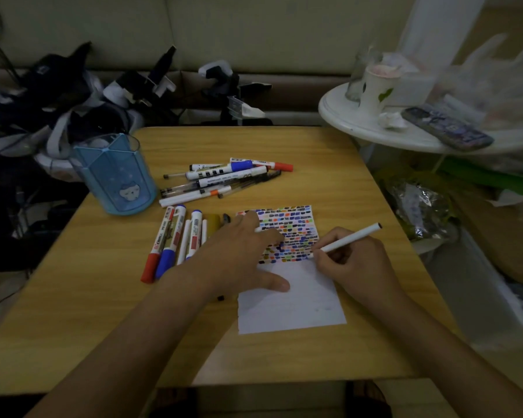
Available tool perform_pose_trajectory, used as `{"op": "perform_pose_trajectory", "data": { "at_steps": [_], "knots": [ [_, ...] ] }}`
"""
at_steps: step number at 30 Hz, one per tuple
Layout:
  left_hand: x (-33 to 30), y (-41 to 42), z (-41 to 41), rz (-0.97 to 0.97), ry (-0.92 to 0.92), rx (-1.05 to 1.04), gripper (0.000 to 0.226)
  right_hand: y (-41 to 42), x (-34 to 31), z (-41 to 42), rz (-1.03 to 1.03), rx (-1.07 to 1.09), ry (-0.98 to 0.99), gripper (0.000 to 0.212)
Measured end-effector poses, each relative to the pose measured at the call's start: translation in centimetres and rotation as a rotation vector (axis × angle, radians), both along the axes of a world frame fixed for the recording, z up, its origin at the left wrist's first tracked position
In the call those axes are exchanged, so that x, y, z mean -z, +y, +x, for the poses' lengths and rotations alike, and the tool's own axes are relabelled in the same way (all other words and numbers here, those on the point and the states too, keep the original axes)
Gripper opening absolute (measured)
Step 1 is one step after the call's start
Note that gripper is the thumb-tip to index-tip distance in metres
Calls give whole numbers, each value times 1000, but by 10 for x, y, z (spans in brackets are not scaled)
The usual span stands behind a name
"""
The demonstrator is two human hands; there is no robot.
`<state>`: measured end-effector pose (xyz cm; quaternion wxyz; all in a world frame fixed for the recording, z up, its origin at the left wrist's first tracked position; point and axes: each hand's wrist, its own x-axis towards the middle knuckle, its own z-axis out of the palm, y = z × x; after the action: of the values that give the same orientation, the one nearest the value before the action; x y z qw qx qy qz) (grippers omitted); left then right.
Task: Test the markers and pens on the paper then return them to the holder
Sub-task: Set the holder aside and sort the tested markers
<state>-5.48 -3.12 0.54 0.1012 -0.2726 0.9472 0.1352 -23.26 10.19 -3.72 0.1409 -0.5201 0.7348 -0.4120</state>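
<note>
Your right hand (349, 260) pinches a slim white pen (346, 238), tip on the half-filled white paper sheet (293, 300); your left hand (242, 254) presses it flat, fingers straight. The translucent blue holder (115, 173) looks empty; all returns remain.

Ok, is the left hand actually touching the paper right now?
Touching. The head view shows the left hand spread flat on the paper, thumb lying on the blank lower part and fingers over the colored marks, holding it down.
</note>
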Motion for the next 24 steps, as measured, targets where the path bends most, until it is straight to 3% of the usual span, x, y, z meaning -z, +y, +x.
{"op": "perform_pose_trajectory", "data": {
  "at_steps": [24],
  "knots": [
    [1, 0, 0, -4, 6, -4, 89, 1, -1, 1, 9, -8, -8, 18]
  ]
}}
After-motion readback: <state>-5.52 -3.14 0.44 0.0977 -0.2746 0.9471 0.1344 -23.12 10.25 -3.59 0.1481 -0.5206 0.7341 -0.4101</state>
